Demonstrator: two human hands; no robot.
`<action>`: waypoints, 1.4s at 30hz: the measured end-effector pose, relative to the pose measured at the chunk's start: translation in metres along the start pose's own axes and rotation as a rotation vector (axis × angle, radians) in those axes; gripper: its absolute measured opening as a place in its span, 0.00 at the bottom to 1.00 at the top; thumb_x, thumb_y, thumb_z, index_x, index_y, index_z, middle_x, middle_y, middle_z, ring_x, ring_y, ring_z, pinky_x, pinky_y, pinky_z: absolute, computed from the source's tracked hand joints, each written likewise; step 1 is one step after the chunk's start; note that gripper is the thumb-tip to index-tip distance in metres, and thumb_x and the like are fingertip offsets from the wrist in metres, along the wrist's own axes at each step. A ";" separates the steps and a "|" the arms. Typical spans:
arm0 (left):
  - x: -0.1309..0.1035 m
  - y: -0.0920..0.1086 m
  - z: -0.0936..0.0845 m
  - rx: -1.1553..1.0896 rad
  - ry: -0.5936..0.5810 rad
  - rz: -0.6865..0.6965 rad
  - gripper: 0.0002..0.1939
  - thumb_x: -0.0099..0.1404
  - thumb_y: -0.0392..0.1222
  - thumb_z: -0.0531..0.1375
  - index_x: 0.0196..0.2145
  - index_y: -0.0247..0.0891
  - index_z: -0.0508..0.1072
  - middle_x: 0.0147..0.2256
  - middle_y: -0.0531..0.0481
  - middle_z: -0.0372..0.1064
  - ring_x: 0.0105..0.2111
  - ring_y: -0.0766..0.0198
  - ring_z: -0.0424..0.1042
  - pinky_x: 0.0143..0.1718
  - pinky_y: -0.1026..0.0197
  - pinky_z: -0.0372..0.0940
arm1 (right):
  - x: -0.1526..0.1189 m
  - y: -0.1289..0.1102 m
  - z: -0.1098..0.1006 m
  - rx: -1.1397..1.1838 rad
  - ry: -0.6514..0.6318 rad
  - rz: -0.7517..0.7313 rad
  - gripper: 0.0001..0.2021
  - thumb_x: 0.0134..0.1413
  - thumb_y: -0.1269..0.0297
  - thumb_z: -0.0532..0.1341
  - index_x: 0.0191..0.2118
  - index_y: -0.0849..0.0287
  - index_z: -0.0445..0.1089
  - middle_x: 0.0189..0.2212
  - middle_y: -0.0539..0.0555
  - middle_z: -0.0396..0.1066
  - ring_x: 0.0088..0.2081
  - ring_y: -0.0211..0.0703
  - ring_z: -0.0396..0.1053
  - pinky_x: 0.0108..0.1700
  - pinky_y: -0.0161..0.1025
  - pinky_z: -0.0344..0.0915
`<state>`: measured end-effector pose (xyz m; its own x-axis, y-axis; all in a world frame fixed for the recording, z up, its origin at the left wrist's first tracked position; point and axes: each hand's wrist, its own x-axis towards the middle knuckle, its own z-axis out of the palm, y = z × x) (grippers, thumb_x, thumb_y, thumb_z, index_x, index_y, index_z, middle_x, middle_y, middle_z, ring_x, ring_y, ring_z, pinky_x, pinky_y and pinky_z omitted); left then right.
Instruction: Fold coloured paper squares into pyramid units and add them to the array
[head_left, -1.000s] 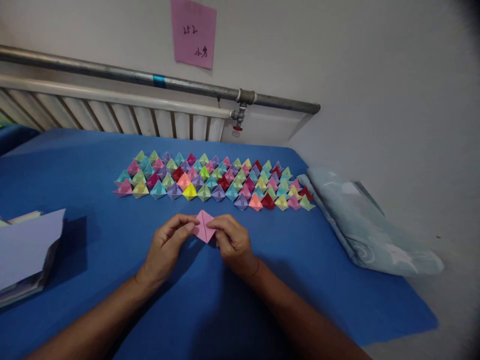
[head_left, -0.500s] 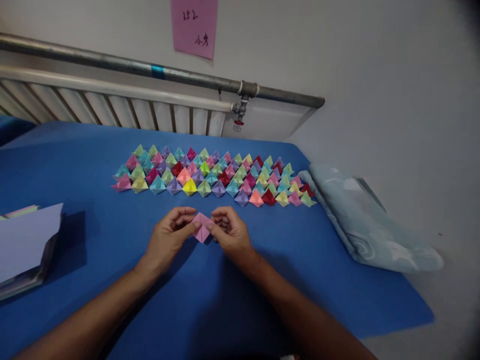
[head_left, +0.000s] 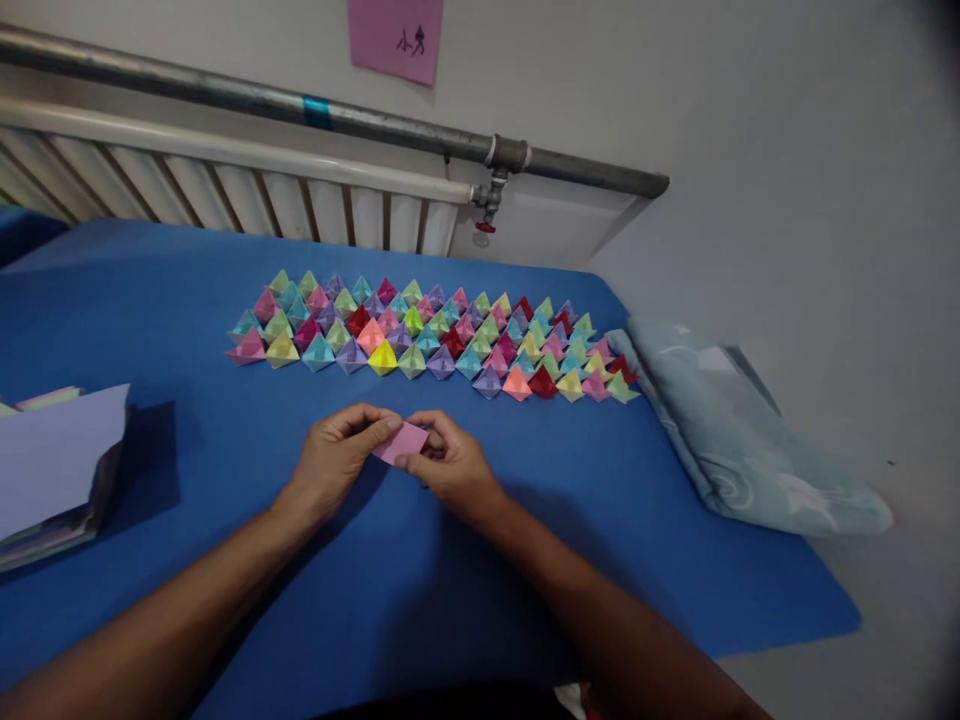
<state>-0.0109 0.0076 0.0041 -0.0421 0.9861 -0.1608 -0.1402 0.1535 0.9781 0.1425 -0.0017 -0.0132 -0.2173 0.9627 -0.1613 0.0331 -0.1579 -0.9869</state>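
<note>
Between my hands, above the blue surface, is a small folded pink paper, its plain side facing me. My left hand pinches its upper left corner between thumb and fingers. On the opposite side my right hand is closed on it, thumb at the lower edge and index finger behind the upper right. Just beyond my hands stand rows of folded paper boats in many colours, close together.
A stack of coloured paper sheets lies at the left. At the right is a folded pale green blanket against the wall. Behind the blue surface run a radiator and a metal pipe with a red-handled valve.
The pink paper has gone from a diamond with a centre crease showing to a plain, tilted face. My right thumb has shifted to its lower edge. The view has tipped slightly downward.
</note>
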 end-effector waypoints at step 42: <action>0.017 0.001 -0.006 0.110 -0.076 -0.141 0.15 0.39 0.44 0.73 0.26 0.37 0.76 0.22 0.54 0.72 0.22 0.68 0.67 0.24 0.65 0.59 | -0.004 -0.005 -0.021 -0.300 -0.037 -0.051 0.08 0.54 0.63 0.60 0.41 0.55 0.70 0.22 0.44 0.65 0.22 0.34 0.62 0.26 0.33 0.58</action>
<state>-0.0180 0.0245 0.0015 0.0461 0.9557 -0.2906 -0.0298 0.2921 0.9559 0.1634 0.0001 -0.0080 -0.2618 0.9581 -0.1165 0.3064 -0.0320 -0.9514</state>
